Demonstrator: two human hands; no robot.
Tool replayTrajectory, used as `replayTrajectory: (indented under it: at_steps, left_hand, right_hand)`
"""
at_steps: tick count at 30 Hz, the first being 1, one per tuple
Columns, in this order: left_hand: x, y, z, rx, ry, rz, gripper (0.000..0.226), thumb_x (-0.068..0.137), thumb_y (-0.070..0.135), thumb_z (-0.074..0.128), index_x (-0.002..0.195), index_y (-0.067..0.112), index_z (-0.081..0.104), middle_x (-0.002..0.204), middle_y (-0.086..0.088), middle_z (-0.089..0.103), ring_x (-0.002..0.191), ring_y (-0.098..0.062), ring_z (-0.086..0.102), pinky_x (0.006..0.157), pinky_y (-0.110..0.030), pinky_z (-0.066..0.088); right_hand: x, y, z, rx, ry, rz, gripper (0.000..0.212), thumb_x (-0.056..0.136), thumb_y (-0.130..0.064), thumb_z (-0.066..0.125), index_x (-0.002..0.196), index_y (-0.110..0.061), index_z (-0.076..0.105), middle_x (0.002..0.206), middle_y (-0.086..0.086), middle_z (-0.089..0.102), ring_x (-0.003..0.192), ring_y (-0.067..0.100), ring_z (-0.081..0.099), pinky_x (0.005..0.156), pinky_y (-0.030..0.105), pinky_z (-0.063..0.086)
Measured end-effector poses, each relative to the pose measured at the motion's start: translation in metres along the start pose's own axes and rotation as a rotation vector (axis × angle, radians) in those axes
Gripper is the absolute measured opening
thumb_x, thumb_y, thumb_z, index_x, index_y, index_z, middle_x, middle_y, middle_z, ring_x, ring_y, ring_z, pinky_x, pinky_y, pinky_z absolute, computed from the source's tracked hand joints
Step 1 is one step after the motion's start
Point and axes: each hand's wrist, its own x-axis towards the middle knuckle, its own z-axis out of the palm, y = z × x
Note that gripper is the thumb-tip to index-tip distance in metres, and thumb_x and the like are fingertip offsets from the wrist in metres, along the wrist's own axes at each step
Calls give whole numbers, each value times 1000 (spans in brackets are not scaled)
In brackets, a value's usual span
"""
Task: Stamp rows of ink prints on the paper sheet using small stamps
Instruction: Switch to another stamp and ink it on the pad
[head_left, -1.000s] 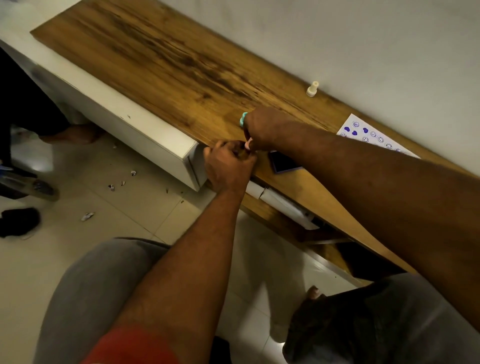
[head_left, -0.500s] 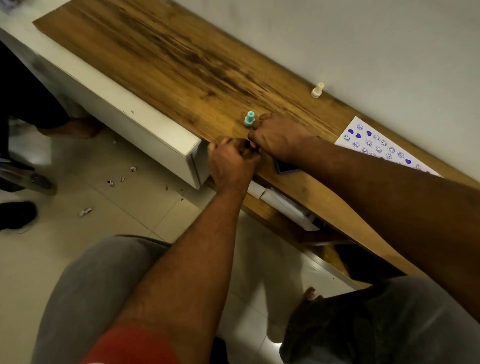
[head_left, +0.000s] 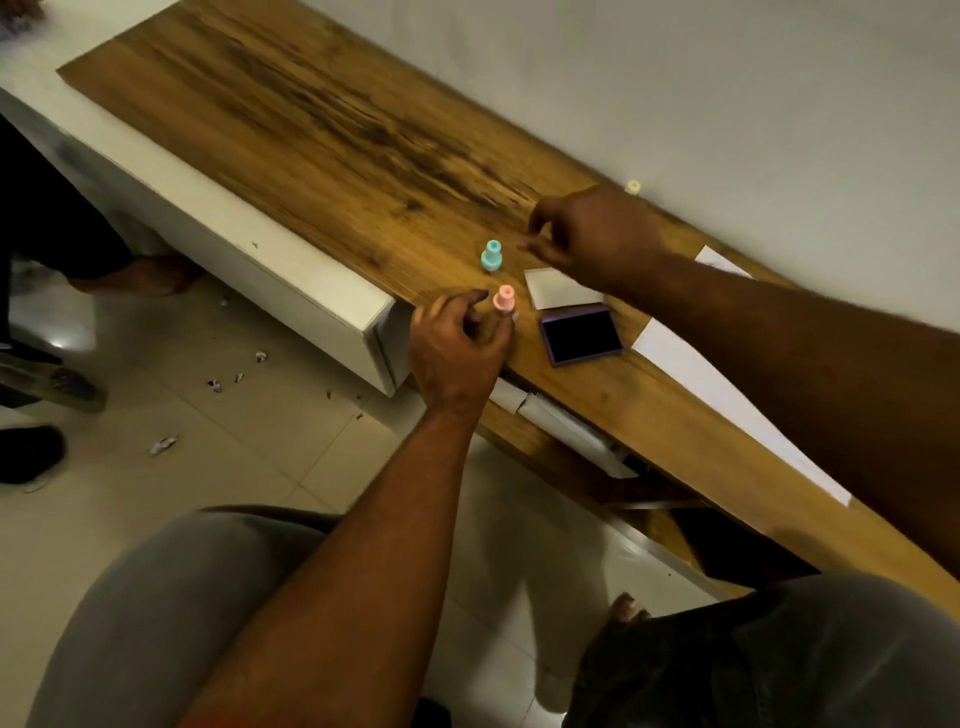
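A pink stamp (head_left: 504, 298) stands upright near the front edge of the wooden table (head_left: 322, 130). My left hand (head_left: 457, 345) has its fingertips pinched at the stamp's base. A teal stamp (head_left: 491, 254) stands free just behind it. My right hand (head_left: 597, 239) hovers over the table to the right of the teal stamp, fingers apart and holding nothing. An open purple ink pad (head_left: 581, 335) lies right of the pink stamp, with a white lid (head_left: 558, 291) behind it. My right forearm hides most of the paper sheet (head_left: 727, 395). A cream stamp (head_left: 632, 186) sits by the wall.
The wall runs right behind the table. A white cabinet (head_left: 311, 296) adjoins the table's front left. Scraps litter the tiled floor (head_left: 234, 379). Another person's bare foot (head_left: 140, 275) and a dark shoe (head_left: 26, 452) are at the left.
My hands were pressed together at the table edge and have come apart. The right hand moved back and right, uncovering the ink pad and lid. The pink stamp now stands on the table.
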Motion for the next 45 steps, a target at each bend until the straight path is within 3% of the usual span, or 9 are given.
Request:
replayTrajectory:
  at_steps: [2,6,12,20,26,30,35,41,45]
  left_hand:
    - [-1,1,3,-48,60,30,34,88,41,83,111,15,78,98,2,72,94,-19,64,76,-36,55]
    - [0,8,12,-75,150,32,27,91,40,83,103,17,78,85,5,63,82,-15,59,64,-40,54]
    - [5,2,17,-93,187,21,29,92,45,78,106,19,76,89,2,64,87,-17,61,71,-34,52]
    - [-6,7,17,-66,143,6,27,95,38,78,107,14,76,91,0,66,87,-17,60,67,-41,56]
    - [-18,11,11,20,40,165,41,95,43,76,123,14,74,102,-1,70,96,-15,62,76,-33,54]
    - [-28,11,11,74,-70,230,51,95,50,72,134,16,70,107,0,70,100,-16,61,78,-29,49]
    - [-35,4,8,94,-81,268,37,97,38,72,124,14,72,111,-2,71,102,-19,62,82,-27,46]
    - [-36,3,5,127,-124,229,36,97,42,72,118,12,72,109,-5,70,102,-21,60,81,-30,47]
    - [-36,3,6,123,-188,163,38,100,40,69,125,12,70,118,-5,70,111,-21,59,86,-30,46]
  right_hand:
    - [1,30,1,-10,89,214,31,97,-52,58,115,-29,67,97,-1,73,89,24,69,71,32,52]
    - [1,81,14,-43,-41,526,43,97,-35,59,137,-19,55,129,14,60,115,39,61,89,45,51]
    - [10,102,35,-52,-43,560,28,100,-20,52,123,-20,69,118,13,69,110,37,64,86,38,49]
    - [-1,88,24,-200,-151,370,32,100,-39,55,119,-15,66,108,16,69,98,38,66,75,36,44]
    - [-40,33,-2,288,-78,270,38,92,-54,65,110,-21,71,92,-1,71,83,20,65,71,32,51]
    - [-74,-5,3,442,-135,138,43,90,-62,57,105,-24,71,85,-9,66,74,8,62,61,23,40]
    - [-81,-16,18,434,-168,87,33,98,-49,60,101,-18,70,78,-8,62,68,5,57,57,21,34]
    - [-71,-23,22,209,-239,27,39,104,-61,40,89,-28,54,66,-14,46,61,0,44,53,23,27]
    - [-68,-23,28,164,-262,-27,32,105,-55,45,90,-28,52,74,-7,55,65,10,49,53,24,29]
